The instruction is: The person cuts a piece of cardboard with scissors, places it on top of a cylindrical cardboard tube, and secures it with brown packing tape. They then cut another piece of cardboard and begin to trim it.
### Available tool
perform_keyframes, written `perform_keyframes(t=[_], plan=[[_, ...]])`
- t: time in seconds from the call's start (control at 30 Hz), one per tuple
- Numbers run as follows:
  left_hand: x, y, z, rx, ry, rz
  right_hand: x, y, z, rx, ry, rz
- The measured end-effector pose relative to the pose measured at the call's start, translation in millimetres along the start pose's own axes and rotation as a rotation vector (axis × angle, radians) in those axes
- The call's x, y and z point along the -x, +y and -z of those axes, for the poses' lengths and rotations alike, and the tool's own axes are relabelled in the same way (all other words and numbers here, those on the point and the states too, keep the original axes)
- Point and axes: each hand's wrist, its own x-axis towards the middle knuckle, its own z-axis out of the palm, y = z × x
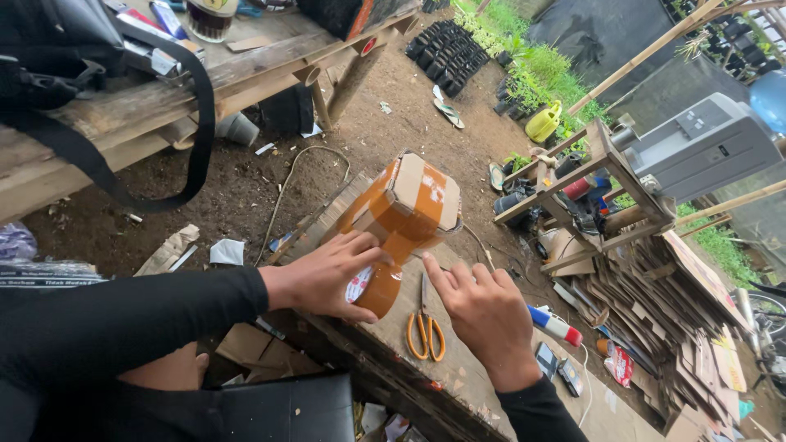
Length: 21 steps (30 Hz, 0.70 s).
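The left hand (327,274) has its fingers (360,245) curled around a roll of brown tape (378,286), pinching it against the taped cardboard box (405,205) standing just above. At three o'clock the right hand (483,307) lies with fingers spread, holding nothing, on the wooden bench (393,327), orange-handled scissors (426,327) between the two hands.

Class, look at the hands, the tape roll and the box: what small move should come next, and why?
Probably pick up the orange-handled scissors with the right hand. The left hand holds the brown tape roll, whose strip runs up onto the small cardboard box, uncut; the scissors lie right beside the free right hand.
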Motion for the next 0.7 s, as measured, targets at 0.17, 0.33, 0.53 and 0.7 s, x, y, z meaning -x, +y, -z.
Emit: perform_keyframes(t=[0.17,0.33,0.53,0.7], plan=[[0,1,-2,0.080,-0.007,0.056,-13,-8,-11,0.101,-0.094,0.073],[-4,9,5,0.145,-0.003,0.102,15,-13,-58,-0.005,-0.238,0.039],[-9,6,-2,0.287,-0.044,0.166,146,-19,-195,-0.609,-0.208,-0.810],[-13,0,-16,0.294,-0.041,0.222,245,-57,-332,-0.536,-0.233,-1.113]])
